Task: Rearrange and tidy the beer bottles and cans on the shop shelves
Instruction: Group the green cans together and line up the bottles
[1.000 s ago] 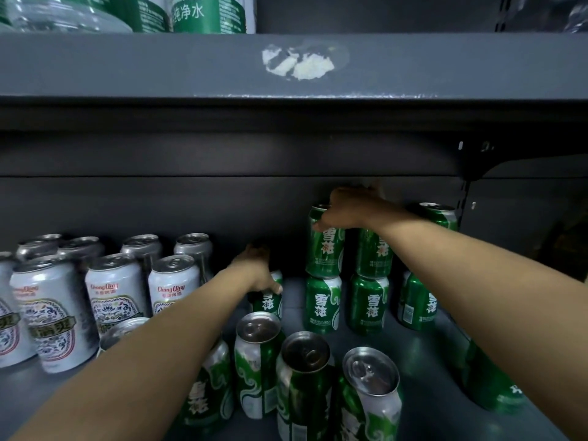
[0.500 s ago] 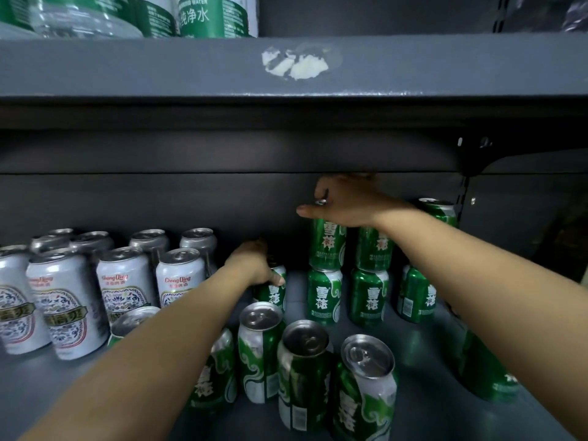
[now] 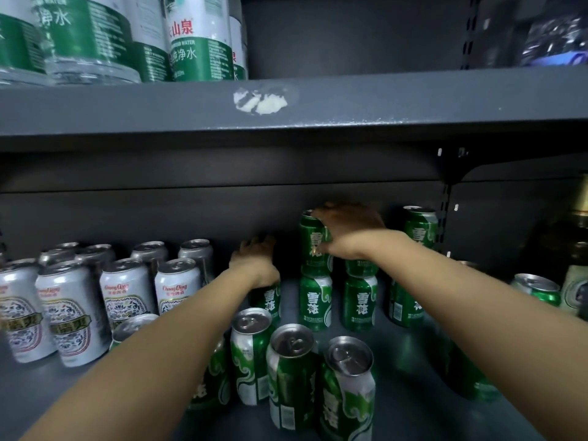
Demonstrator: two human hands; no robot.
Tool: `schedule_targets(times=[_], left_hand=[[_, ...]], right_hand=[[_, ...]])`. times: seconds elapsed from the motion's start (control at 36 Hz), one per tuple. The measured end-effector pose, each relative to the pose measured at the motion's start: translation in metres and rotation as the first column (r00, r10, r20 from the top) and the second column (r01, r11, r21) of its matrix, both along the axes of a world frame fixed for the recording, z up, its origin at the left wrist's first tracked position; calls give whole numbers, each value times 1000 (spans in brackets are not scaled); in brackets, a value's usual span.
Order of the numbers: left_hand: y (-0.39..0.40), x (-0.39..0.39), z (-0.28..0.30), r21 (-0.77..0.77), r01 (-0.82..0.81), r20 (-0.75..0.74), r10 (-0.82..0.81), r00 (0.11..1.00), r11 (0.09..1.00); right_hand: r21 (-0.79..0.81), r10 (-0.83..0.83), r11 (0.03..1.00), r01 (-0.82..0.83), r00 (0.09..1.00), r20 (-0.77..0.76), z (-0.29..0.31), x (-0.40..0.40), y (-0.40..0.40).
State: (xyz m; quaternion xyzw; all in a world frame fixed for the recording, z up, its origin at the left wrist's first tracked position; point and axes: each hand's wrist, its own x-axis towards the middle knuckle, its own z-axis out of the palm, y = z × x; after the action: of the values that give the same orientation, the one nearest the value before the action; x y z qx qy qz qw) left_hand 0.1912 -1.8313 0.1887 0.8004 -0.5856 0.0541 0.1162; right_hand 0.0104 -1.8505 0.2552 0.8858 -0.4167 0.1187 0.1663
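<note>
Right hand (image 3: 348, 229) curled round upper green can (image 3: 313, 241) stacked on lower green can (image 3: 315, 302) at shelf back; left hand (image 3: 256, 261) cupped over top of single green can (image 3: 266, 297) just left; grey shelf (image 3: 397, 361); white cans (image 3: 70, 310) left; water bottles (image 3: 197, 39) above.

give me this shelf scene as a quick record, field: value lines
setting: dark metal shop shelf, another shelf above
left hand: left hand on top of a single green can at the back
right hand: right hand gripping the upper green can, which is stacked on a lower green can
front: loose group of green cans, upright
left side: silver cans in rows
upper shelf: water bottles
far right: a bottle, partly in view
</note>
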Motion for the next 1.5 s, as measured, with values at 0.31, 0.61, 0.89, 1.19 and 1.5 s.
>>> schedule_targets(times=[0.31, 0.61, 0.89, 1.19, 1.5], left_hand=[[11, -30, 5, -89, 7, -91, -15, 996, 996], [44, -24, 2, -206, -103, -186, 65, 980, 973], [83, -11, 27, -32, 473, -808, -302, 506, 880], [57, 38, 31, -429, 146, -754, -442, 486, 892], [23, 45, 9, -334, 151, -743, -359, 565, 930]], right_hand=[[5, 151, 987, -163, 920, 361, 8, -8, 37], [767, 233, 638, 71, 931, -280, -43, -38, 77], [535, 87, 833, -142, 988, 127, 42, -32, 66], [356, -61, 812, -463, 539, 840, 5, 69, 37], [341, -189, 936, -84, 698, 691, -14, 120, 19]])
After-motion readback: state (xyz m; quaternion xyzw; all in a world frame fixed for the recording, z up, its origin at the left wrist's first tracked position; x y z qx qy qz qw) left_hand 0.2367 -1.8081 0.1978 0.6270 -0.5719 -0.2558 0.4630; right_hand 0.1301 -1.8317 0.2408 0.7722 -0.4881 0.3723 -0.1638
